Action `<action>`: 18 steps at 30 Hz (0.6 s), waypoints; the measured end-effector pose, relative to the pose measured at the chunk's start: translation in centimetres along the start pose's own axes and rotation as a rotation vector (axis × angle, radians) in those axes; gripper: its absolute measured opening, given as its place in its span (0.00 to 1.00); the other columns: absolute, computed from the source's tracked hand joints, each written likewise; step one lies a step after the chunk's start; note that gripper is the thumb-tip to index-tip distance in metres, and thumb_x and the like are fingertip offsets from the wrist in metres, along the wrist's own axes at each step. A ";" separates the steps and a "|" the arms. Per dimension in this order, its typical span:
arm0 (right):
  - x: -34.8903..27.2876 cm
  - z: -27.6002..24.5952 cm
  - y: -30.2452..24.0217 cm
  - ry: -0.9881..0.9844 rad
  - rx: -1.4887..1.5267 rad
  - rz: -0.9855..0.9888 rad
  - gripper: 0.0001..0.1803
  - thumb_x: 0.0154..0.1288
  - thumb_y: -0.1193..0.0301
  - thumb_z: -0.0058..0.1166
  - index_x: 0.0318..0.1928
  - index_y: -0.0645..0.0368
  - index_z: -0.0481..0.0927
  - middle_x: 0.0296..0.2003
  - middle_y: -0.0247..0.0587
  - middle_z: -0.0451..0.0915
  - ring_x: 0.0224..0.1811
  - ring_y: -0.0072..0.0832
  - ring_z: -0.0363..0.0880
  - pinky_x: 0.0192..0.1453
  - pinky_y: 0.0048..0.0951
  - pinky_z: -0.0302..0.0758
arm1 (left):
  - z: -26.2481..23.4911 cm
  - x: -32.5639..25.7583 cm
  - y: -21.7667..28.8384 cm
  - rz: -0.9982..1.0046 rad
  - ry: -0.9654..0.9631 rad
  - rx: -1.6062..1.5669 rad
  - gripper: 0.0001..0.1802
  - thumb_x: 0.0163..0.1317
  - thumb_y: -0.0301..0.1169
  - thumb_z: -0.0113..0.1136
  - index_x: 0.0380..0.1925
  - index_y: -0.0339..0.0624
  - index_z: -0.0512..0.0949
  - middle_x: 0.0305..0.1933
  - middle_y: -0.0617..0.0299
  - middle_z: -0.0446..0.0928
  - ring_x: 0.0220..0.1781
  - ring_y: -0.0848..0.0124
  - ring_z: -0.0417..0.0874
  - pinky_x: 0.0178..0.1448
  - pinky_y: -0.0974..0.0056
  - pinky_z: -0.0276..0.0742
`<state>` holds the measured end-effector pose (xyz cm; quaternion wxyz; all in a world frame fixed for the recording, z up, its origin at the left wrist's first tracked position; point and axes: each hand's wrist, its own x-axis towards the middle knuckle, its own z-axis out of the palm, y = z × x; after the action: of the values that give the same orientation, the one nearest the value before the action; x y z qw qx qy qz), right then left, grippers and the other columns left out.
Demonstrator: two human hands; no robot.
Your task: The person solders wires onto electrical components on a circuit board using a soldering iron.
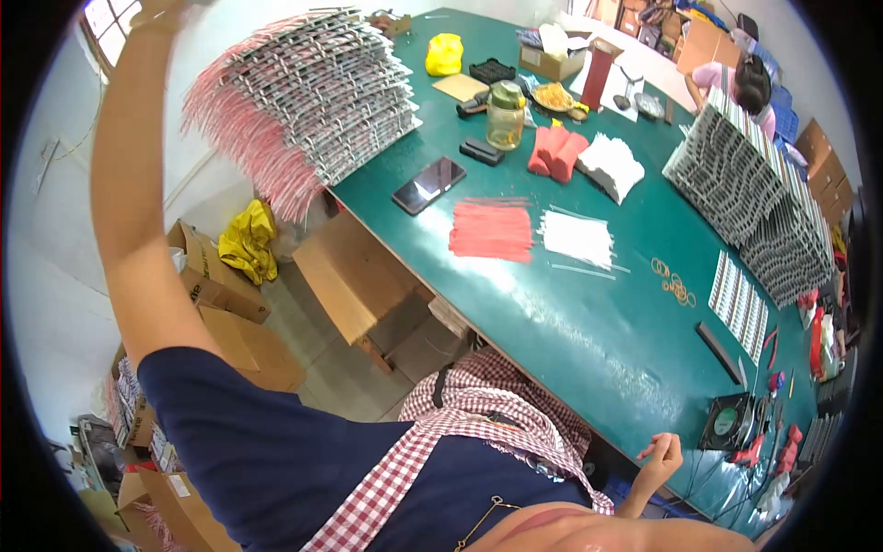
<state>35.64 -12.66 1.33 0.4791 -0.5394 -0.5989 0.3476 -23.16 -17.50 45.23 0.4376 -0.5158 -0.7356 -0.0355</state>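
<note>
My left arm reaches up along the left side, and my left hand (158, 17) is cut by the top edge, so its fingers cannot be made out. Below and right of it is a tall stack of grey-and-white strips with pink wires (317, 101), overhanging the table corner. My right hand (660, 458) is at the table's near edge, its fingers curled in with nothing visible in them. Nearest to it is a small black fan (727, 420). Flat bundles of red strips (491, 230) and white strips (577, 239) lie mid-table.
The green table (561, 317) also bears a phone (429, 185), a lidded jar (505, 118), rubber bands (676, 285), a strip panel (739, 304) and another stack (750, 189). A person (736, 87) sits beyond it. A wooden stool (354, 276) and cardboard boxes (244, 345) stand on the floor.
</note>
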 end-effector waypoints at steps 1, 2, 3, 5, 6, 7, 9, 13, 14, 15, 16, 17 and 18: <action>0.6 0.5 -1.0 -0.039 -0.083 -0.053 0.17 0.71 0.70 0.43 0.24 0.65 0.72 0.12 0.31 0.66 0.12 0.15 0.62 0.17 0.19 0.60 | -0.2 0.5 3.8 -0.370 -0.263 0.073 0.31 0.60 0.31 0.58 0.65 0.51 0.68 0.54 0.52 0.79 0.47 0.68 0.83 0.51 0.60 0.79; 1.5 3.0 -1.0 -0.113 -0.124 -0.050 0.16 0.70 0.71 0.45 0.24 0.66 0.73 0.12 0.32 0.66 0.12 0.16 0.64 0.17 0.19 0.61 | 5.8 1.6 0.2 -0.372 -0.301 0.105 0.31 0.60 0.31 0.58 0.65 0.51 0.68 0.54 0.52 0.79 0.47 0.68 0.83 0.51 0.60 0.79; 1.8 3.0 -1.8 -0.104 -0.086 -0.078 0.16 0.70 0.71 0.45 0.24 0.66 0.73 0.12 0.32 0.66 0.12 0.16 0.64 0.17 0.19 0.61 | 9.0 3.5 -6.2 -0.310 -0.616 0.522 0.39 0.59 0.34 0.62 0.71 0.58 0.58 0.54 0.49 0.79 0.50 0.71 0.82 0.58 0.61 0.75; 2.3 3.7 -2.8 -0.171 -0.171 -0.152 0.16 0.69 0.71 0.46 0.23 0.66 0.73 0.11 0.33 0.67 0.11 0.16 0.65 0.17 0.20 0.61 | 18.9 2.2 -14.8 -0.081 -0.434 0.489 0.31 0.63 0.26 0.48 0.69 0.52 0.60 0.61 0.55 0.73 0.59 0.59 0.77 0.59 0.60 0.75; 2.5 4.4 -3.5 -0.169 -0.160 -0.151 0.16 0.67 0.73 0.47 0.22 0.67 0.72 0.11 0.33 0.67 0.11 0.17 0.66 0.17 0.20 0.62 | 22.0 -0.4 -18.0 -0.034 -0.283 0.583 0.31 0.64 0.25 0.46 0.69 0.54 0.59 0.61 0.57 0.74 0.57 0.59 0.78 0.58 0.58 0.76; 2.9 4.7 -2.8 -0.183 -0.120 -0.161 0.16 0.67 0.73 0.47 0.22 0.67 0.72 0.11 0.33 0.67 0.11 0.17 0.66 0.17 0.20 0.62 | 23.5 -2.8 -20.7 0.014 -0.137 0.684 0.32 0.65 0.24 0.43 0.69 0.57 0.58 0.60 0.59 0.74 0.56 0.60 0.79 0.56 0.56 0.78; 3.1 4.2 -0.5 -0.177 -0.143 -0.077 0.17 0.70 0.70 0.45 0.23 0.65 0.72 0.13 0.33 0.67 0.12 0.16 0.64 0.15 0.21 0.58 | 28.1 -5.3 -20.6 0.024 -0.058 0.511 0.31 0.64 0.23 0.43 0.68 0.57 0.60 0.56 0.61 0.76 0.52 0.59 0.80 0.55 0.54 0.79; 4.2 5.0 -1.6 -0.163 -0.168 -0.019 0.18 0.70 0.69 0.45 0.23 0.65 0.72 0.12 0.32 0.66 0.12 0.16 0.64 0.14 0.22 0.59 | 30.8 -5.5 -19.5 -0.106 -0.294 0.256 0.34 0.58 0.18 0.47 0.66 0.55 0.64 0.51 0.56 0.78 0.51 0.55 0.81 0.56 0.55 0.77; 4.6 5.6 -2.3 -0.164 -0.169 -0.008 0.18 0.70 0.69 0.45 0.23 0.65 0.72 0.12 0.32 0.66 0.12 0.16 0.64 0.14 0.22 0.59 | 30.3 -5.2 -19.8 -0.101 -0.311 0.176 0.35 0.54 0.15 0.49 0.64 0.52 0.67 0.52 0.54 0.79 0.52 0.54 0.80 0.57 0.56 0.76; 5.4 6.4 -3.5 -0.147 -0.140 0.006 0.16 0.68 0.71 0.47 0.22 0.67 0.72 0.11 0.33 0.67 0.11 0.17 0.65 0.16 0.21 0.60 | 29.6 -4.9 -19.6 -0.090 -0.312 0.172 0.35 0.54 0.15 0.49 0.64 0.52 0.67 0.52 0.54 0.79 0.52 0.54 0.80 0.57 0.56 0.76; 6.1 7.2 -4.6 -0.124 -0.114 0.023 0.15 0.66 0.73 0.48 0.22 0.68 0.73 0.11 0.35 0.68 0.11 0.18 0.67 0.17 0.21 0.62 | 29.3 -4.5 -19.1 -0.061 -0.308 0.058 0.31 0.55 0.16 0.48 0.61 0.50 0.71 0.53 0.53 0.78 0.53 0.53 0.79 0.58 0.57 0.75; 6.7 7.8 -4.9 -0.143 -0.116 0.008 0.14 0.65 0.73 0.49 0.22 0.68 0.73 0.11 0.35 0.68 0.11 0.18 0.68 0.17 0.22 0.62 | 29.4 -4.2 -18.5 -0.029 -0.301 -0.062 0.28 0.55 0.17 0.48 0.58 0.48 0.74 0.54 0.51 0.78 0.54 0.53 0.79 0.58 0.58 0.74; 7.7 8.5 -4.7 -0.164 -0.108 -0.007 0.14 0.65 0.73 0.49 0.22 0.67 0.73 0.11 0.35 0.69 0.12 0.19 0.69 0.17 0.22 0.63 | 29.2 -3.9 -18.9 -0.171 -0.354 -0.154 0.31 0.50 0.16 0.48 0.57 0.48 0.75 0.55 0.49 0.77 0.56 0.53 0.78 0.60 0.58 0.73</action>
<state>26.39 -5.08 4.73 0.3999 -0.5319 -0.6559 0.3563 -55.52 -14.43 32.15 0.2561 -0.4817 -0.8372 -0.0375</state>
